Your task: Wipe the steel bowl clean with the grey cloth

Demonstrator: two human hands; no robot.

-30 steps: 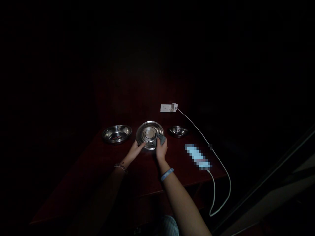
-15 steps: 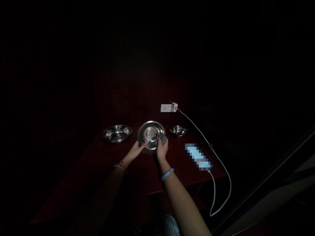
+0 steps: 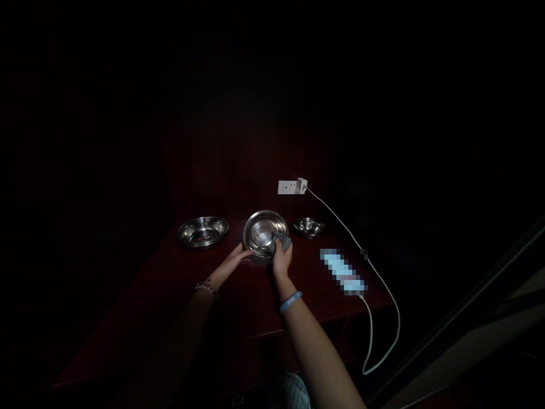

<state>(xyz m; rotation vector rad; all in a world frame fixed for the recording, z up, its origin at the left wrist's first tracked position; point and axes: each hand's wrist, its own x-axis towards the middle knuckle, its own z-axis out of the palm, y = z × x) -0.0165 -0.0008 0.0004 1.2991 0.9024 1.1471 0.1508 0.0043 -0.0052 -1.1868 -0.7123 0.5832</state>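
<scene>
A shiny steel bowl (image 3: 260, 227) stands tilted toward me in the middle of a dark red table (image 3: 238, 295). My left hand (image 3: 237, 260) holds its lower left rim with the fingers closed on the edge. My right hand (image 3: 283, 259) is closed on a grey cloth (image 3: 281, 241) that presses against the bowl's lower right inner side. A bead bracelet sits on my left wrist and a blue band on my right wrist.
A wider steel bowl (image 3: 203, 231) lies to the left and a small steel bowl (image 3: 309, 227) to the right. A lit phone (image 3: 343, 271) lies further right, wired by a white cable (image 3: 374, 295) to a white power strip (image 3: 292, 186). The surroundings are dark.
The middle bowl has shifted slightly right and tipped up more steeply. Both hands followed it to the right, the cloth still pressed inside.
</scene>
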